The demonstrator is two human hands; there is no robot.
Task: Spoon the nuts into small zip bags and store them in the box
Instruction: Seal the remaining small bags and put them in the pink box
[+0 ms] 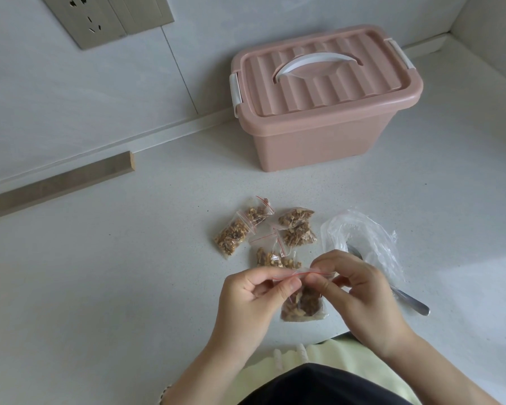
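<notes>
Pale counter (pixel 129 273) holds perhaps five filled bags (pixel 231 235); left hand (pixel 246 299) and right hand (pixel 360 293) pinch the zip of another bag (pixel 301 305). With the box (pixel 324 112) lidded, storing is not yet begun.

The left hand (pixel 251 296) and right hand (pixel 360 296) pinch the red-lined top edge of a small clear zip bag of chopped brown nuts (pixel 303 305). Beyond it, several filled small zip bags (pixel 297 226) lie clustered on the white speckled tabletop (pixel 129 273). A crumpled clear plastic bag (pixel 368 238) lies over the bowl of a metal spoon (pixel 412 301). A pink plastic box with a white handle (pixel 319 135) stands lidded behind.
</notes>
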